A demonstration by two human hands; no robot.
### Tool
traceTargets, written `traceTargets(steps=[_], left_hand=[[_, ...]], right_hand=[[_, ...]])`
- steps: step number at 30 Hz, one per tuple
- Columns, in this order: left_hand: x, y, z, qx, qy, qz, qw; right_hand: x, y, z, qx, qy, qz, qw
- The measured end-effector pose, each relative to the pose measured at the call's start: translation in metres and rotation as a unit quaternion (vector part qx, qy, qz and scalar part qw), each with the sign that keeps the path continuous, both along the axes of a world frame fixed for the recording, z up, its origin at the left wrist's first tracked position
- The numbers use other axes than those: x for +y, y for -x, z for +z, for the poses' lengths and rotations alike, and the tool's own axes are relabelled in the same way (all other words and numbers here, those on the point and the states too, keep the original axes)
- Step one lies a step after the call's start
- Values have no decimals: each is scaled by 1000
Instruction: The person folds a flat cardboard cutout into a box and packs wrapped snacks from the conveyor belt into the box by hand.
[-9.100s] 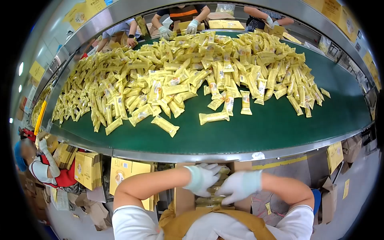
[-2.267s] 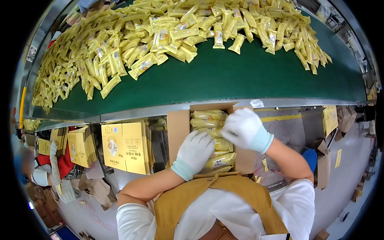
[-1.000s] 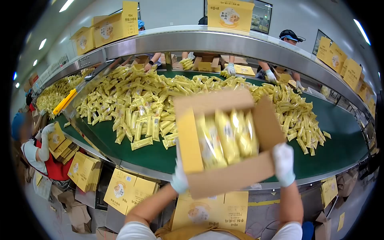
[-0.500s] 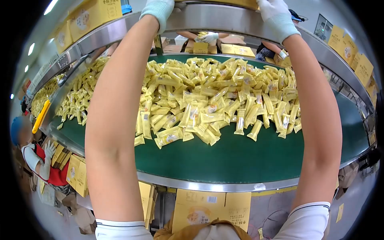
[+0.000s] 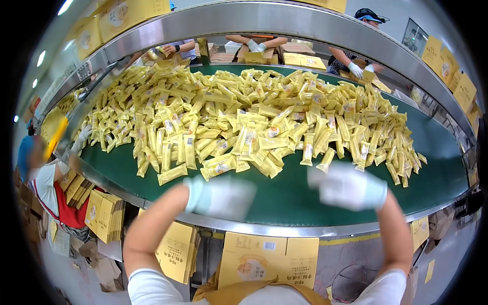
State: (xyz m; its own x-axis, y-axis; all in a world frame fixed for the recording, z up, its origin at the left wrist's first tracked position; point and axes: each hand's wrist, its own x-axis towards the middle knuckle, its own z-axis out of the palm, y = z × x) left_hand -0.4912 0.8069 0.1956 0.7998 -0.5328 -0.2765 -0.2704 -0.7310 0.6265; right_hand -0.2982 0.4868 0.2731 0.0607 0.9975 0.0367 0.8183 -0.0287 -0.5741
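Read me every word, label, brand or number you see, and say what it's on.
"香酥沙琪玛", upside down, on the flat yellow carton at bottom centre.
"香酥沙琪玛", also upside down, on the carton stack to its left.
Too small or blurred to read: any digits at the barcode, print on the wrapped packets and on the upper-left cartons.
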Motion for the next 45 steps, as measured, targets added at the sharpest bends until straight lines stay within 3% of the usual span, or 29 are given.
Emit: traceTargets(steps=[1,2,3,5,7,8,11,14,17,21,23,25,26,27,28,29,30,32,33,34,35,38,41,45], left_hand=[[-17,41,-14,204,-42,-78,975],[-30,71,-40,331,-78,-96,935],[-40,99,-74,401,-54,-32,914],[-56,133,-91,333,-44,147,930],[-79,157,-113,278,-75,367,884],[-96,173,-150,166,-63,481,859],[-137,173,-191,116,126,570,803],[-170,167,-243,-43,-33,631,774],[-160,163,-195,66,146,666,728],[-158,169,-209,8,139,664,734],[-161,173,-209,-41,134,678,721],[-162,182,-186,-89,186,681,702],[-165,187,-156,-93,289,686,661],[-167,191,-123,-99,389,683,610],[-163,197,-106,-165,410,642,627],[-152,205,-115,-140,480,602,622],[-158,206,-77,-123,429,556,701],[-158,209,-47,-39,467,342,815],[-153,213,-55,34,540,171,824],[-164,209,-53,-48,547,57,834],[-178,205,-49,-129,545,-54,827],[-186,195,-46,-93,503,-108,852],[-185,183,-44,-143,406,-135,892],[-192,178,-48,-257,361,-144,885]], right_hand=[[-36,19,-35,63,104,20,992],[-72,35,-71,172,229,15,958],[-111,40,-132,86,261,95,957],[-135,81,-150,191,433,-122,873],[-154,125,-205,117,368,-318,866],[-156,142,-232,79,327,-409,849],[-137,176,-279,244,170,-546,783],[-118,186,-285,277,116,-600,742],[-124,187,-275,378,46,-564,733],[-130,191,-279,433,-25,-547,716],[-128,200,-260,405,-39,-541,736],[-127,214,-243,366,-77,-561,738],[-131,225,-232,353,-108,-563,740],[-133,232,-218,334,-146,-562,743],[-133,235,-203,314,-185,-558,745],[-133,236,-191,314,-238,-551,736],[-134,236,-179,311,-291,-542,725],[-138,227,-154,258,-358,-539,718],[-141,220,-144,213,-366,-547,722],[-138,209,-143,278,-398,-565,667],[-141,215,-136,145,-303,-582,740],[-140,218,-140,200,-340,-572,720],[-140,219,-149,247,-366,-554,706],[-143,222,-151,270,-376,-583,667]])
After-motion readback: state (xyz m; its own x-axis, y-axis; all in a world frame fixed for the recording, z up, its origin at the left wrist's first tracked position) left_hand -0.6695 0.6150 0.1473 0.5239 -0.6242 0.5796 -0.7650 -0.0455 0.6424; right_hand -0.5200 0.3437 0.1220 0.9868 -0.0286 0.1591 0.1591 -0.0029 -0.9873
